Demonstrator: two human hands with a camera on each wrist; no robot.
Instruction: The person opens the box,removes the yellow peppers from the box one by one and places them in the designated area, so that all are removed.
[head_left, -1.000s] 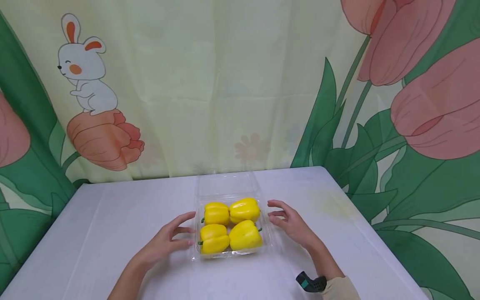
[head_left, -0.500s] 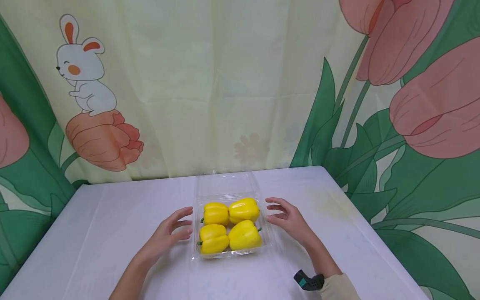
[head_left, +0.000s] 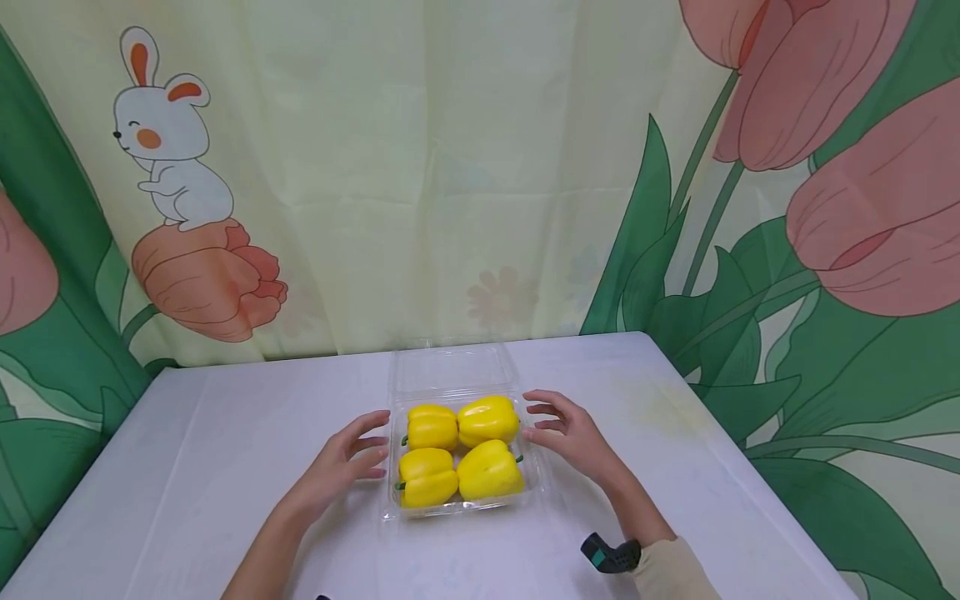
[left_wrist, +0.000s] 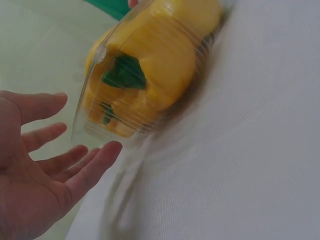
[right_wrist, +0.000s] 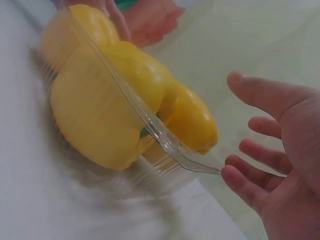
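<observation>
A clear plastic clamshell box [head_left: 465,507] stands on the table with its lid [head_left: 453,371] folded back toward the curtain. Inside it lie several yellow bell peppers [head_left: 491,471] with green stems, two to a row. My left hand [head_left: 330,471] is at the box's left side, fingers spread and slightly bent, holding nothing. Across from it, my right hand [head_left: 573,437] has its fingertips right at the right rim, loosely bent. In the right wrist view, the little finger of that hand [right_wrist: 295,155] meets the corner of the rim. The left wrist view shows pepper stems through the ribbed wall [left_wrist: 135,117].
A white cloth covers the table [head_left: 247,433]. Behind it hangs a curtain [head_left: 360,167] printed with a rabbit and tulips. A black strapped device [head_left: 611,554] sits on my right wrist, above a beige sleeve [head_left: 675,571].
My right hand has shifted slightly left and forward, to the box's rim. My left hand has moved slightly forward along the box's left side. Box and peppers have stayed put.
</observation>
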